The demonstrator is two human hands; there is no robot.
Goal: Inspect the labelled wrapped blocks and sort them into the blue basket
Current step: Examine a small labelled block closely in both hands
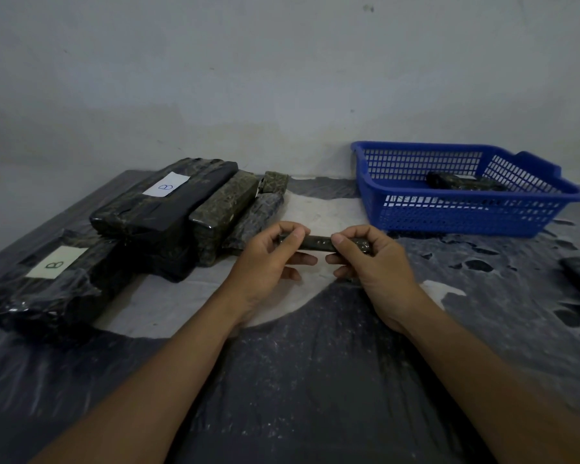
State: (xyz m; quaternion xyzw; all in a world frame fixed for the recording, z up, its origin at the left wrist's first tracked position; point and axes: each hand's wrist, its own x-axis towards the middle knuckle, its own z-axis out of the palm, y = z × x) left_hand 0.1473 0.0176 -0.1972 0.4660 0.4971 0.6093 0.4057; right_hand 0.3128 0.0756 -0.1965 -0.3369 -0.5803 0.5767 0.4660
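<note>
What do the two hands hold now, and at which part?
One slim wrapped block, held level above the table. The left hand has its grip on the left end, the right hand on the right end.

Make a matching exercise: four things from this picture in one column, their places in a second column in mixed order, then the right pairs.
Things
1. thin wrapped block
2. blue basket
3. large block with a B label
4. dark wrapped block

Places
a. inside the basket
b. near left on the table
c. held between left hand and right hand
d. far right on the table, by the wall

Pairs: 1-c, 2-d, 3-b, 4-a
</note>
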